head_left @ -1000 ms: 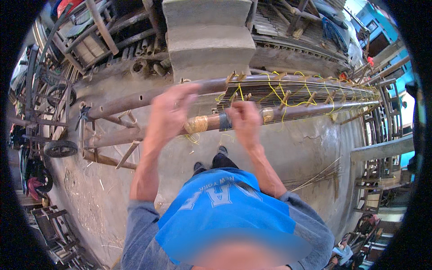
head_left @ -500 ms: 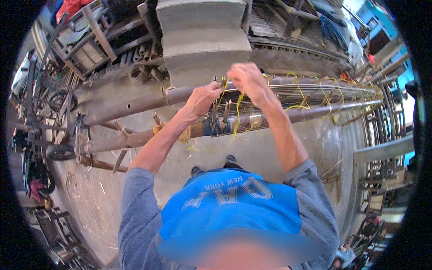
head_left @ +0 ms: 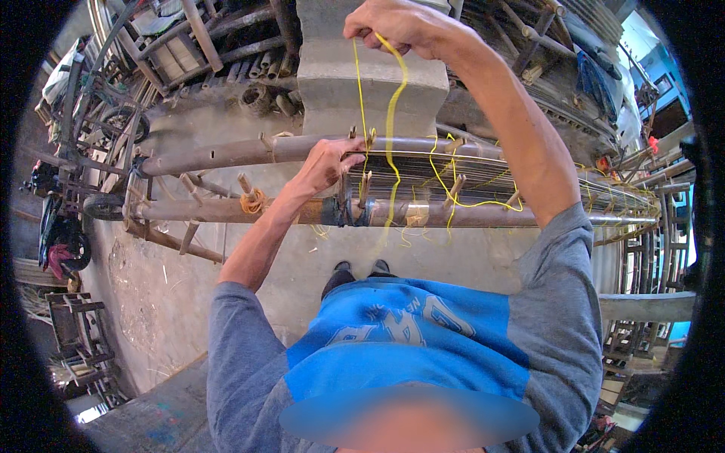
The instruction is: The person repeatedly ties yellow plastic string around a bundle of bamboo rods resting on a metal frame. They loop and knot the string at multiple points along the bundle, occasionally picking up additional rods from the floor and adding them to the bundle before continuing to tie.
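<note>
Two brown poles (head_left: 242,151) cross grey floor (head_left: 181,294), steps (head_left: 332,87) at twelve o'clock; right hand (head_left: 404,29) grips thin yellow string (head_left: 390,121), left hand (head_left: 328,167) has unclear hold.

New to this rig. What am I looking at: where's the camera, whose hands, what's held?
No robot here: these are one person's bare hands, seen by a wide fisheye camera worn on the head and looking down, so straight edges bend near the rim. In front stands a frame with two long brown poles, far and near, with dark strands stretched between them toward the right. The right hand, raised beyond the far pole, grips a yellow cord; one length runs down toward the left hand, another hangs loose. The left hand is at the far pole; whether it pinches the cord is unclear. An orange bundle hangs by the near pole.
</note>
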Motion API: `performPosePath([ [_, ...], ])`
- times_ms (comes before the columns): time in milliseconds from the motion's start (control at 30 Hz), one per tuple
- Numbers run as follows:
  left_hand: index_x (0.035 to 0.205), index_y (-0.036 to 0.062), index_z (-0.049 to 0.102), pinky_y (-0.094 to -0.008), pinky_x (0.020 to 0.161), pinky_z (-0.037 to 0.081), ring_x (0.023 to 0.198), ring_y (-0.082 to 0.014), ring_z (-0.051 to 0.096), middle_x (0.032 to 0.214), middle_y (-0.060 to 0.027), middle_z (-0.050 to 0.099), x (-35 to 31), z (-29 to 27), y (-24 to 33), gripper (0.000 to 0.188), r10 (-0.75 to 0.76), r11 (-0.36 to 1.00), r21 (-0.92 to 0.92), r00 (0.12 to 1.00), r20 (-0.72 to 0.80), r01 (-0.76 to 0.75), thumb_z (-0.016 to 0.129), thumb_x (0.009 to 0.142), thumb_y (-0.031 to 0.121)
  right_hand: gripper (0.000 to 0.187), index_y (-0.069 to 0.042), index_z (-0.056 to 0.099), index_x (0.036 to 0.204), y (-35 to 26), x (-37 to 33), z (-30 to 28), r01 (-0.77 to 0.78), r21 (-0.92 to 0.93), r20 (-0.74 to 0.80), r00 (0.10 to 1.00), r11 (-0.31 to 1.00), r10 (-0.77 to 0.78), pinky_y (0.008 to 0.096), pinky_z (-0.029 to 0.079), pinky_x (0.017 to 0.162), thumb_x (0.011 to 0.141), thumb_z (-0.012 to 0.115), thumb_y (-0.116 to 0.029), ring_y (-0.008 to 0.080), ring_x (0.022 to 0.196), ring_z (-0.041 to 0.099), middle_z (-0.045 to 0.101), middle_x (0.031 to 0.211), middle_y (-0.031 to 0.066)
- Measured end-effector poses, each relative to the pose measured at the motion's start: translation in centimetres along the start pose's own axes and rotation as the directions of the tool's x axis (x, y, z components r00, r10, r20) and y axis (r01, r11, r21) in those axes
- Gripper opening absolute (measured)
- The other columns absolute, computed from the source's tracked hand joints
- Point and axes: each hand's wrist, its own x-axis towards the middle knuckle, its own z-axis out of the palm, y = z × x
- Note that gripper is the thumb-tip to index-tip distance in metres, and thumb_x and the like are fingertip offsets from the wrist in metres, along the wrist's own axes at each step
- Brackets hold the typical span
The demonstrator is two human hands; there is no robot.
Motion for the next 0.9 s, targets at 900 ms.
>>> performPosePath([
  [900,0.085,-0.0003,0.056,-0.0305,0.058,0.041,0.060,-0.0164,0.051,0.066,-0.0118,0.057,-0.1,2.7,-2.1,0.031,-0.342,0.921,-0.252,0.927,-0.151,0.299,0.057,0.078,0.030,0.017,-0.003,0.052,0.077,5.0,-4.9,8.4,0.124,0.856,-0.319,0.891,0.502,0.324,0.0238,0.034,0.045,0.086,0.047,-0.016,0.0068,0.044,0.035,0.042,0.055,-0.0020],
])
